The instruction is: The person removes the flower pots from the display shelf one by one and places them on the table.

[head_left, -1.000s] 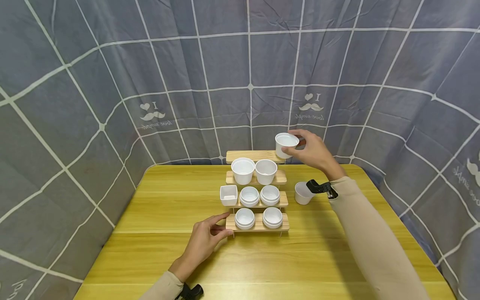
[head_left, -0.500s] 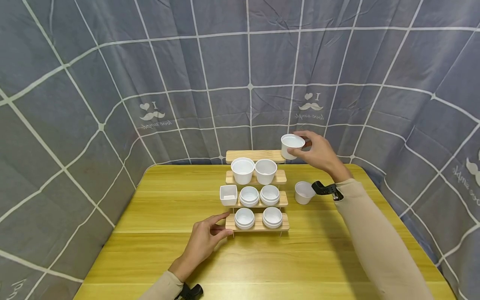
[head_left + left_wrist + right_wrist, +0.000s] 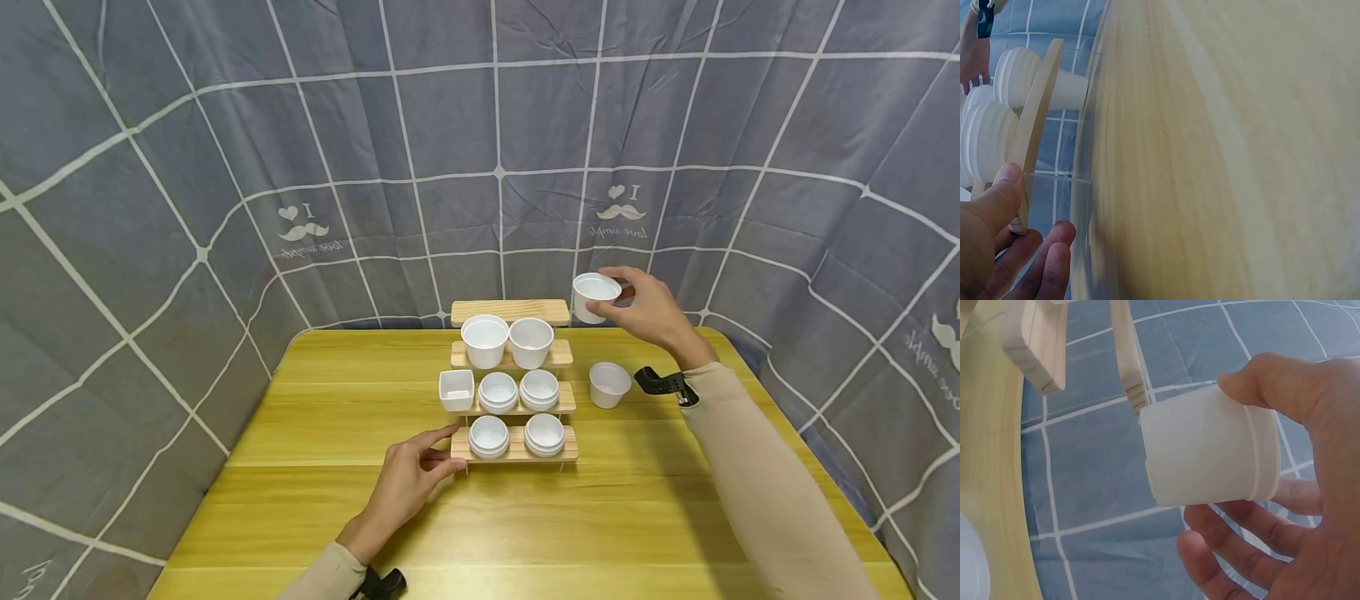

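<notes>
Head view bright, even; light likely overhead. Pale sheen on the counter, soft shadow beside the right sleeve. Curtain lines bow towards edges, wide-angle. Wrist views hazier, low contrast. Left wrist: counter grain soft, faint shadow near left fingers. Right wrist: white cup softly shaded, little surface detail.

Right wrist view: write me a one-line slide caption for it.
A right hand holds a white cup near the end of a wooden board, gridded fabric behind.
</notes>
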`<action>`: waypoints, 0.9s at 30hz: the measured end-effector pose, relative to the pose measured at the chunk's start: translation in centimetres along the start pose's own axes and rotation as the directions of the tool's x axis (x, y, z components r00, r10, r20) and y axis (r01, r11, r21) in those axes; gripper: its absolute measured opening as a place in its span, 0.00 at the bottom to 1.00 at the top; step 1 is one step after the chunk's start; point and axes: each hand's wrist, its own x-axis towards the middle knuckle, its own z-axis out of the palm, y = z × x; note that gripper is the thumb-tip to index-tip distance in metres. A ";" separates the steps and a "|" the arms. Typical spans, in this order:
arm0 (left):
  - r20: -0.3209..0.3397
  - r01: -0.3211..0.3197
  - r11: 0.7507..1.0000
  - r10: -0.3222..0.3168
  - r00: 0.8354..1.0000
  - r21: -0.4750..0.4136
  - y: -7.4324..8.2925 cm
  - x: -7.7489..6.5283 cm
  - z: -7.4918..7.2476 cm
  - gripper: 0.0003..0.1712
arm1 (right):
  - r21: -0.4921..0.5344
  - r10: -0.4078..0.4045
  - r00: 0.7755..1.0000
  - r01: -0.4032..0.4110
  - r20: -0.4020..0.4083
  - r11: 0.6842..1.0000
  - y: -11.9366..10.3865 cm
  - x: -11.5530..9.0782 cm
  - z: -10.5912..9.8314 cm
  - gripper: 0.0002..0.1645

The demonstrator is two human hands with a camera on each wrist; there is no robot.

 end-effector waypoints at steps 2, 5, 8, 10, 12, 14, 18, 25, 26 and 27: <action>0.001 0.002 1.000 -0.002 1.000 -0.004 0.0 0.0 0.0 0.33 | -0.005 0.005 1.000 -0.005 0.003 1.000 0.2 -0.1 -0.1 0.48; -0.001 -0.002 1.000 0.002 1.000 -0.002 0.1 0.0 0.0 0.33 | -0.011 0.009 1.000 -0.009 0.003 1.000 0.4 -0.3 -0.3 0.48; -0.005 -0.005 1.000 0.005 1.000 -0.002 0.1 0.1 0.0 0.33 | -0.017 0.009 1.000 -0.009 0.002 1.000 0.6 -0.5 -0.5 0.49; -0.006 -0.004 1.000 0.004 1.000 -0.002 0.1 0.1 0.0 0.33 | -0.021 0.011 1.000 -0.011 0.001 1.000 0.7 -0.6 -0.7 0.49; -0.008 -0.002 1.000 0.002 1.000 0.000 0.1 0.2 0.0 0.33 | -0.025 0.016 1.000 -0.016 0.000 1.000 1.0 -0.7 -0.8 0.49; -0.008 -0.001 1.000 0.001 1.000 0.002 0.0 0.2 0.0 0.33 | -0.031 0.020 1.000 -0.020 -0.001 0.999 1.2 -0.8 -0.9 0.49; -0.010 -0.006 1.000 0.006 1.000 -0.004 0.0 0.1 0.0 0.33 | -0.040 0.026 1.000 -0.026 0.004 0.999 1.7 -1.0 -1.0 0.50; -0.021 -0.043 0.999 0.043 0.999 0.001 -0.2 0.0 0.0 0.32 | -0.050 0.025 1.000 -0.025 0.007 0.998 2.5 -1.4 -1.1 0.50; -0.021 -0.046 0.999 0.046 0.999 0.003 -0.2 0.0 0.0 0.32 | -0.050 0.025 1.000 -0.024 0.009 0.998 2.6 -1.4 -1.1 0.49; -0.020 -0.045 0.999 0.045 0.999 0.003 -0.2 0.0 0.0 0.32 | -0.049 0.024 1.000 -0.023 0.011 0.999 2.7 -1.4 -1.1 0.49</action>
